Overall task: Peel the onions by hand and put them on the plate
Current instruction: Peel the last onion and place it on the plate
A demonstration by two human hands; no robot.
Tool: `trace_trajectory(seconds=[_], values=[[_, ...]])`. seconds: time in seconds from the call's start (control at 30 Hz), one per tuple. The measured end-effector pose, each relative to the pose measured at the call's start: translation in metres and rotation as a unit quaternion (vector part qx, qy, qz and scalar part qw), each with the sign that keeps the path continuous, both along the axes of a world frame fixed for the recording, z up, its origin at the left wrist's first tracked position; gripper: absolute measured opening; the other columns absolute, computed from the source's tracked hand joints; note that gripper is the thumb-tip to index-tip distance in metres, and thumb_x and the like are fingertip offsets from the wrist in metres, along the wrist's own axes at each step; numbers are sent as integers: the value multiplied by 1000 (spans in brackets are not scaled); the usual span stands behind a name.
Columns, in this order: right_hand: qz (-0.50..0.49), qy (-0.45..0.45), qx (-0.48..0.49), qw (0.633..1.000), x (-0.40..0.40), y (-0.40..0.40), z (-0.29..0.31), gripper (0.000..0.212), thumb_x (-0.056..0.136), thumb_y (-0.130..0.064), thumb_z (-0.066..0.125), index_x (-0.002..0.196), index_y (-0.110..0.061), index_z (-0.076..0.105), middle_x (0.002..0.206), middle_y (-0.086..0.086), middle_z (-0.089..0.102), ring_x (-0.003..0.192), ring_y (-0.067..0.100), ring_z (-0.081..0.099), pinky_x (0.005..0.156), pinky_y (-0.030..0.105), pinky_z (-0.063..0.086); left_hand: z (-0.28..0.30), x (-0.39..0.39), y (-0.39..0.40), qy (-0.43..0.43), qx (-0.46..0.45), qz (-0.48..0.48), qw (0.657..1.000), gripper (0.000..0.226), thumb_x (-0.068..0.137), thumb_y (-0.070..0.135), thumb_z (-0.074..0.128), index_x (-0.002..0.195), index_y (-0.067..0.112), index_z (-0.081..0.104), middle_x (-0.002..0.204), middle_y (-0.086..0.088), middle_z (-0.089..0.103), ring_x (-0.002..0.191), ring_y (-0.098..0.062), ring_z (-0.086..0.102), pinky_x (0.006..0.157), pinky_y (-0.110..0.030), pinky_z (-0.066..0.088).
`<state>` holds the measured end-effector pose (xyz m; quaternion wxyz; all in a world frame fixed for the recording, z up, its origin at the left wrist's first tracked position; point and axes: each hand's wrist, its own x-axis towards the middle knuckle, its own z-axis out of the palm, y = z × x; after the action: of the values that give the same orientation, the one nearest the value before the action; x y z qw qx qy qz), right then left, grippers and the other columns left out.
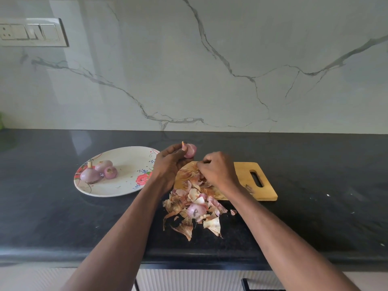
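DONE: three peeled onions (98,171) on plate (126,189), left of left hand (171,162) | NOW: left hand grips onion (190,150); right hand (216,168) curled, pinching skin just beside | LEFT: finish, plate it; loose peels (195,206) below hands.

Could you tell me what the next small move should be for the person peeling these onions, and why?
Probably carry the onion over to the plate. The left hand holds it, and it looks smooth and peeled, while the right hand is down at the heap of skins on the cutting board. Three onions already lie on the plate.
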<state>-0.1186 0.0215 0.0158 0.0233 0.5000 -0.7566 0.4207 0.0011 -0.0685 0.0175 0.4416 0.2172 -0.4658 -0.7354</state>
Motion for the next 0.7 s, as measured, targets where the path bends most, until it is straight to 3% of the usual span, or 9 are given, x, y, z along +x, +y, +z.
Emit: trace_trajectory(seconds=[0.07,0.13,0.23,0.33,0.47,0.6,0.7], values=[[14,32,30,999,1,-1,-2,22,82,-20,69,64,-8,73,60,5,69,48,19,60,48,32,54,0,0,0,-4,-6,2,1000,9,94,9,66,99,5,73,96,-11,76,88,-23,74,84,-33,62],[30,32,18,999,0,0,-1,12,85,-15,67,84,-13,79,77,0,75,64,16,67,57,30,57,1,0,2,-7,-14,-7,1000,10,94,10,66,100,7,73,94,-9,78,86,-22,74,84,-34,62],[47,-28,-78,995,-2,3,3,14,91,-20,70,100,-12,78,87,-2,75,70,10,67,59,27,55,0,1,4,-24,-45,-25,998,13,95,11,65,104,8,73,99,-11,78,91,-24,74,87,-38,61],[60,-122,-121,983,-4,5,8,33,86,-30,75,112,-9,74,98,-6,73,83,3,69,73,18,56,1,1,7,-34,-61,-43,997,14,94,6,64,106,7,71,100,-10,77,88,-23,74,85,-37,61],[76,-150,-113,979,-7,4,8,26,85,-27,77,105,-11,77,98,-4,76,83,-3,67,72,14,53,2,2,10,-31,-69,-46,996,15,90,3,68,104,2,72,97,-14,77,83,-22,74,76,-30,62],[85,-162,-125,975,-6,5,8,18,83,-27,79,91,-11,80,82,-2,77,72,13,72,60,31,53,0,2,9,-43,-102,-35,993,17,90,7,69,105,2,74,98,-18,77,85,-25,75,78,-31,62],[68,-164,-122,976,-3,6,7,17,80,-29,82,80,-13,80,69,-6,74,61,6,68,49,22,50,-2,1,9,-64,-135,-30,988,22,90,7,70,110,-1,73,100,-20,76,83,-24,74,81,-33,63]])
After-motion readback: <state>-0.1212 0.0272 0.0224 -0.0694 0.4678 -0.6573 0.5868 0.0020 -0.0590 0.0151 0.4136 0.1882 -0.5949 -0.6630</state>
